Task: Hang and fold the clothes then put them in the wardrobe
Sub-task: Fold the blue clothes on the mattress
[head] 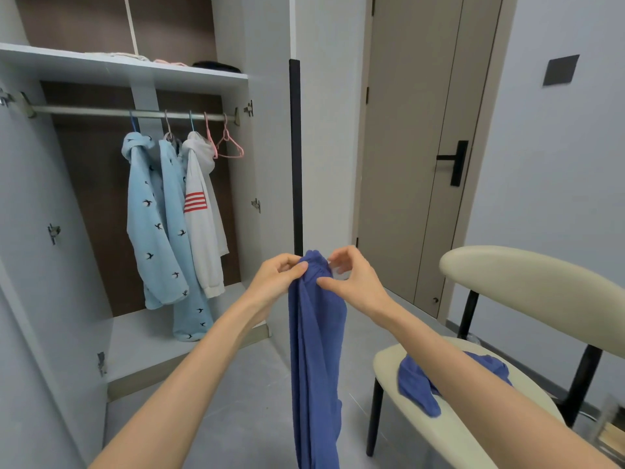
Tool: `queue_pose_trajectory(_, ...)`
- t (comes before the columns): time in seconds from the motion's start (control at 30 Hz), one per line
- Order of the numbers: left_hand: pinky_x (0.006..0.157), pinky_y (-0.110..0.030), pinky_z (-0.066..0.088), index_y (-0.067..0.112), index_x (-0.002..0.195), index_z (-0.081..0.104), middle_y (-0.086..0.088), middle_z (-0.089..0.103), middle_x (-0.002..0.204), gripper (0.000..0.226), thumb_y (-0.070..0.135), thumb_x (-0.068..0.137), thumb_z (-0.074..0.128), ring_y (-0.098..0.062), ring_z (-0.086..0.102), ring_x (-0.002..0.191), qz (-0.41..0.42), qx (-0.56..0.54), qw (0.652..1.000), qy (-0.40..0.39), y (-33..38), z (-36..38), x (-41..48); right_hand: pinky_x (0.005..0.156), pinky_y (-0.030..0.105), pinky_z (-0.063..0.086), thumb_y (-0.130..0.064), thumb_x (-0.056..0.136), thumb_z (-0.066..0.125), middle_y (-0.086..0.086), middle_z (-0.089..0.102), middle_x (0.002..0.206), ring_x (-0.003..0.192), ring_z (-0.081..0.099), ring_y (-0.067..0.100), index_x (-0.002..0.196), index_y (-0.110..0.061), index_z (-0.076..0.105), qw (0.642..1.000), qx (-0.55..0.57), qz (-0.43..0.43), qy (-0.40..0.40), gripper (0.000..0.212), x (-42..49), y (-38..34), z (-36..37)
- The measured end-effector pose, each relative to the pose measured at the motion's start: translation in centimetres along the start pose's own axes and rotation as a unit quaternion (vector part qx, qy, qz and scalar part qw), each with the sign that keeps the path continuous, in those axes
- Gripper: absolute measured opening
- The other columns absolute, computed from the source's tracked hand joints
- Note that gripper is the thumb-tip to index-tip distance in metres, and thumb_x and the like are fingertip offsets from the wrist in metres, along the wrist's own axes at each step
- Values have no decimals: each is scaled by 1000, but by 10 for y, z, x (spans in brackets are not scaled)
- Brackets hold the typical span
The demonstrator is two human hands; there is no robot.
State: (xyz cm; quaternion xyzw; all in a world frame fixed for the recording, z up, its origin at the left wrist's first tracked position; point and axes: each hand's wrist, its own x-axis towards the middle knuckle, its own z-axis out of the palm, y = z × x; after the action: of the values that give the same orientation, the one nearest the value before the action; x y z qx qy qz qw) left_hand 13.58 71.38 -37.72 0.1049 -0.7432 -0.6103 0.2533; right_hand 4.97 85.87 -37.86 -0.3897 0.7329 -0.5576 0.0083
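A dark blue garment [316, 350] hangs straight down in front of me. My left hand [277, 277] pinches its gathered top edge from the left. My right hand [355, 282] has curled fingers at the same top edge from the right, thumb touching the cloth. A second blue garment [417, 384] lies on the cream chair seat [449, 424]. The open wardrobe [128, 76] has a rail [101, 111] with two light blue bird-print tops [152, 214], a white top with red stripes [203, 231] and empty pink hangers [230, 143].
Folded items lie on the wardrobe's upper shelf [169, 62]. The wardrobe door [40, 265] stands open at the left. The chair's padded backrest [527, 282] is close on my right. A beige room door [419, 147] with a black handle is behind.
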Motion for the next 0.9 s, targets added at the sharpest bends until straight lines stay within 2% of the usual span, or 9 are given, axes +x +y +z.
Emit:
queue_pose_trajectory(0.07,77,-22,51,16,94,63,3,67,84,10,17,95,54,-9,63,83,1,-34,999,-17,0,-2,1,82,18,37,-12,77,70,-13,55,114,108,45,8,105,-30,50,999,-11,7,-32,39,-1,4,-8)
queue_pose_trajectory(0.1,74,-18,52,16,94,62,3,66,84,10,17,96,52,-8,64,82,5,-47,999,-22,1,-3,2,82,18,37,-11,77,69,-15,55,114,110,44,8,105,-30,52,998,-10,7,-57,37,-1,5,-11)
queue_pose_trajectory(0.23,77,-22,52,18,96,60,5,69,86,13,17,98,47,-8,66,86,21,-66,997,-38,5,-6,6,72,7,39,-12,77,71,-26,56,109,102,51,-7,103,-31,57,992,10,-10,-122,35,-5,0,-17)
queue_pose_trajectory(0.3,76,-22,52,19,96,60,6,71,85,14,15,98,47,-9,67,86,23,-67,997,-41,6,-6,8,80,9,40,-10,76,72,-31,54,111,103,49,-12,105,-34,55,992,7,-47,-117,42,-7,-1,-15)
queue_pose_trajectory(0.37,74,-21,52,20,95,61,7,71,84,16,12,97,47,-9,67,84,24,-69,997,-36,7,-6,9,88,14,42,-8,75,72,-32,52,113,106,49,-9,108,-35,54,992,5,-82,-98,46,-8,0,-12)
queue_pose_trajectory(0.5,70,-20,53,19,94,61,6,71,83,19,10,98,45,-8,67,81,29,-84,996,-28,9,-6,10,84,2,37,-13,79,71,-38,52,110,104,48,-13,102,-45,56,989,-24,-109,-94,43,-8,2,-10)
queue_pose_trajectory(0.63,82,-29,53,19,97,62,-1,70,91,16,14,98,47,-15,66,90,32,-73,996,-36,9,-6,10,89,13,35,-27,81,72,-27,49,113,107,44,-12,99,-46,58,983,-82,-92,-133,30,-6,7,-9)
queue_pose_trajectory(0.77,78,-27,54,20,97,62,3,71,88,17,14,98,46,-13,67,87,39,-75,996,-24,11,-6,12,83,2,36,-23,74,71,-28,51,115,103,49,-6,105,-45,51,983,-79,-158,-53,43,-7,1,-6)
queue_pose_trajectory(0.9,78,-25,55,20,96,62,4,72,87,17,13,98,46,-12,67,87,43,-80,996,-24,14,-8,12,87,9,39,-15,75,67,-20,54,119,109,48,-4,114,-40,53,978,-94,-175,-58,48,-4,-2,-5)
